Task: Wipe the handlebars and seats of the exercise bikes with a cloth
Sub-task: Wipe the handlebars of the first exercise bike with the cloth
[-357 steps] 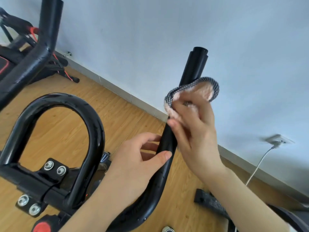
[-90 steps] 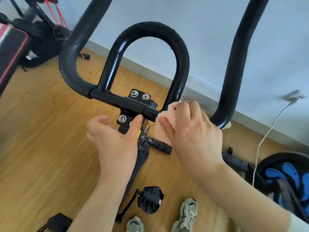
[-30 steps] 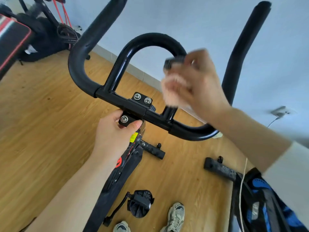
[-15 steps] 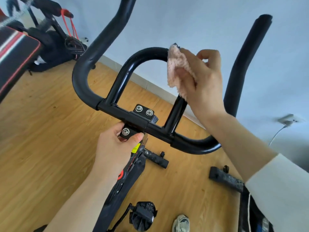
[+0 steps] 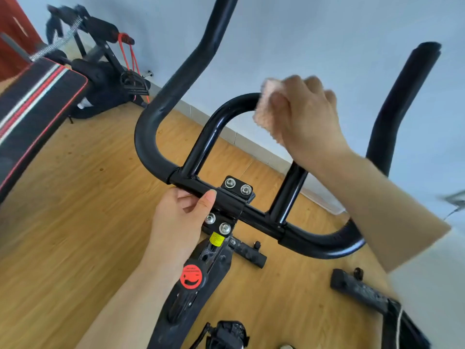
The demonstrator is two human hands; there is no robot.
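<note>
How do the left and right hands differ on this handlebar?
The left hand grips the low crossbar bare; the right hand holds a pink cloth against the centre loop, higher up. The left hand looks sharp; the right hand is blurred. Both touch the same black handlebar.

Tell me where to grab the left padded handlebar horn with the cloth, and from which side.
Take the straight padded stretch of the left horn above its bend, from the near side, fingers wrapped round. It is a round tube rising clear there; lower, it meets the crossbar the left hand grips.
</note>
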